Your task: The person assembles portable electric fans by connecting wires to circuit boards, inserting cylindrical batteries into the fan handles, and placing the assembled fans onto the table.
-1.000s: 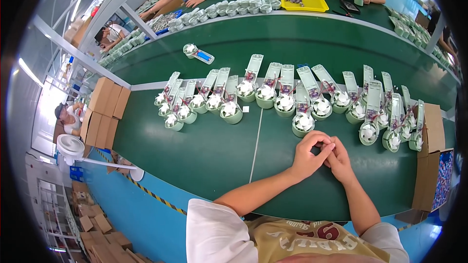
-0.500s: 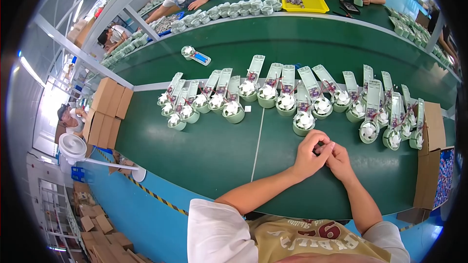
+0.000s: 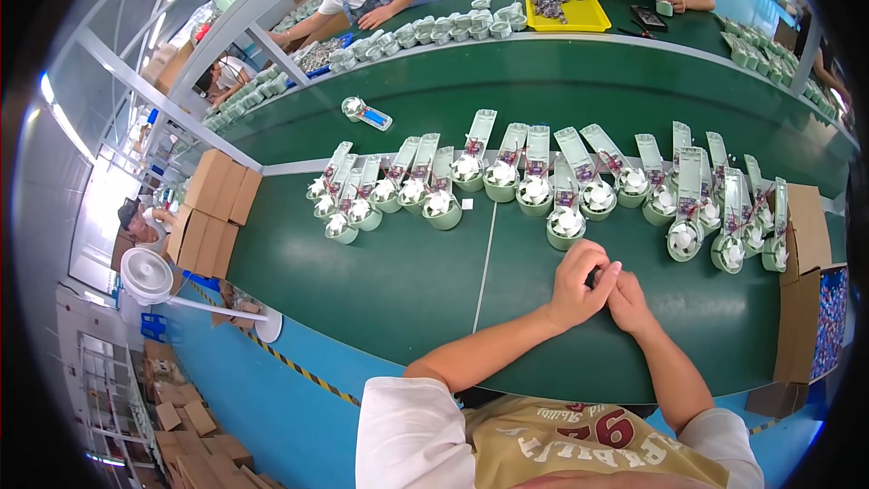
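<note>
My left hand and my right hand meet over the near part of the green table. Their fingers are curled and touch each other. A dark patch shows between them, but I cannot make out what it is. Just beyond my left hand stands a pale green handheld fan housing with white blades, its handle open on wiring and a small circuit board. Several similar open fan housings stand in a loose row to the left, and more fan housings cluster on the right.
Cardboard boxes stand at the table's left end; another open carton is at the right. One fan unit with a blue part lies farther back. Across the table, co-workers sit near a yellow tray of small parts. A white standing fan is at left.
The whole view has shifted slightly. My hands stay joined in nearly the same place, with the dark gap between them showing a little more. The fan housings have not moved on the table.
</note>
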